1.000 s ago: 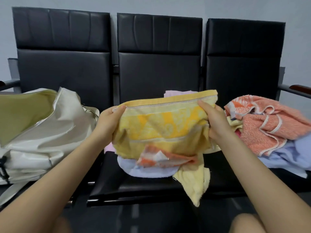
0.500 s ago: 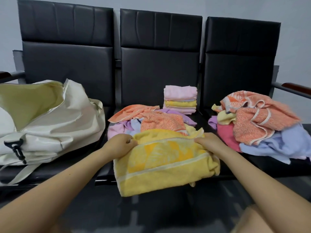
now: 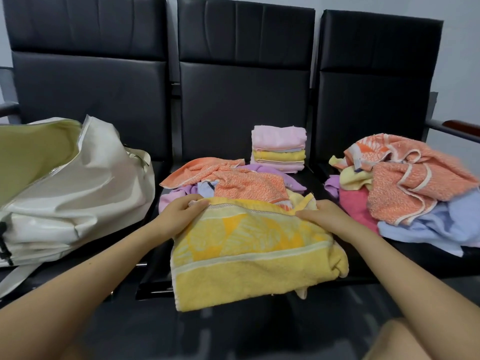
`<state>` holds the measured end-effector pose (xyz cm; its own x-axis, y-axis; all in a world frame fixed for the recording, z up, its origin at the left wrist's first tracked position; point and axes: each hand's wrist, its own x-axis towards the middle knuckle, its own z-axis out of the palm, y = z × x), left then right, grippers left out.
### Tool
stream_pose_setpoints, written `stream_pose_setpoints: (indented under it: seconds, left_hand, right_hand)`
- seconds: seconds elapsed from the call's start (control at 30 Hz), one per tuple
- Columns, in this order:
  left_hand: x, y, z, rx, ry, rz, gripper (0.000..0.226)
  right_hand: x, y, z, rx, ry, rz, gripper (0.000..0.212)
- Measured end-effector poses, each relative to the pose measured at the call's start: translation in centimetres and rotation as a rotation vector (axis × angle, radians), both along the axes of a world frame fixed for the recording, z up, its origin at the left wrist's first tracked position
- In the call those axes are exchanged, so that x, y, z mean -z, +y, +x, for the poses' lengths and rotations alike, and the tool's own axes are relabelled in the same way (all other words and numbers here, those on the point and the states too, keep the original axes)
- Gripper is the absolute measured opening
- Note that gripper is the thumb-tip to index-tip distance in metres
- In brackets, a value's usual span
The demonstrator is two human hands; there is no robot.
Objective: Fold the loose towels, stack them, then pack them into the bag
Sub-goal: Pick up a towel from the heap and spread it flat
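A yellow patterned towel [image 3: 249,253] lies doubled over the front edge of the middle seat, hanging toward me. My left hand [image 3: 181,216] pinches its top left corner and my right hand [image 3: 324,216] grips its top right edge. Behind it sits a loose heap of orange, purple and pink towels [image 3: 233,180]. A small stack of folded pink and yellow towels [image 3: 279,149] stands at the back of the same seat. A white bag [image 3: 65,193] with a yellow-green lining lies open on the left seat.
A second heap of orange, red, blue and yellow towels [image 3: 410,193] covers the right seat. Three black seats [image 3: 244,100] in a row have tall backrests. A wooden armrest [image 3: 462,126] sticks out at the far right.
The yellow towel was held up in front of me and has come down onto the front of the middle seat. Both hands stay on its top edge.
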<state>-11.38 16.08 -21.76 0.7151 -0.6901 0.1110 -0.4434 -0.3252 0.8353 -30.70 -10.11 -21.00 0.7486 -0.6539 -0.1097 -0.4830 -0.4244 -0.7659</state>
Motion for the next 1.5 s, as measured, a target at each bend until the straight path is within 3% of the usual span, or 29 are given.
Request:
stream_pose_setpoints:
  seconds: [0.07,0.23,0.37,0.57,0.63,0.8,0.9,0.97,1.07,1.17,1.3,1.4,1.5]
  left_hand:
    - [-0.3,-0.6,0.0,-0.003,0.028,-0.070,0.025]
    - [-0.3,-2.0,0.6,0.090,0.183,-0.019,0.024]
    - [-0.4,-2.5,0.9,0.153,0.386,-0.079,0.016]
    - [-0.9,-2.0,0.6,0.204,0.374,-0.013,0.022]
    - [-0.9,-1.9,0.5,0.187,0.369,-0.053,0.019]
    - [-1.2,-1.6,0.3,0.281,0.339,0.008,0.022]
    - [-1.3,-1.4,0.2,0.298,0.333,-0.001,0.023]
    - [-1.5,-1.2,0.4,0.267,0.270,-0.011,0.024]
    - [-1.6,-0.4,1.6,0.160,-0.052,0.044,0.016]
    - [-1.5,0.1,2.3,0.133,-0.301,0.144,0.010]
    - [-1.2,-0.2,2.2,0.088,-0.330,0.177,0.008]
    - [-1.4,-0.3,2.3,-0.001,-0.411,0.177,0.026]
    - [-1.8,0.1,2.9,-0.087,-0.421,0.115,0.039]
  right_hand:
    - [-0.1,-0.3,-0.3,-0.011,0.020,0.014,0.002]
    - [0.0,-0.1,-0.6,-0.067,-0.007,0.027,0.009]
    - [0.2,-0.4,-0.2,0.011,-0.059,0.236,0.009]
    - [-0.5,0.4,-0.6,-0.087,-0.075,0.478,0.009]
    - [-0.5,0.8,-0.4,-0.106,-0.118,0.431,0.011]
    - [-0.9,1.4,0.9,-0.094,-0.301,-0.064,0.005]
    - [-0.5,1.8,1.5,-0.229,-0.174,-0.071,0.021]
    - [-0.3,1.7,1.7,-0.276,-0.095,-0.059,0.026]
    - [-0.7,1.1,1.4,-0.324,-0.092,0.073,0.011]
    - [-0.8,0.9,0.8,-0.376,-0.117,0.139,0.029]
    - [-1.0,0.8,0.7,-0.379,-0.131,-0.004,0.040]
    - [-1.2,-0.1,0.1,-0.399,-0.074,-0.080,0.043]
    - [-1.0,-1.1,-0.7,-0.390,-0.096,-0.005,0.038]
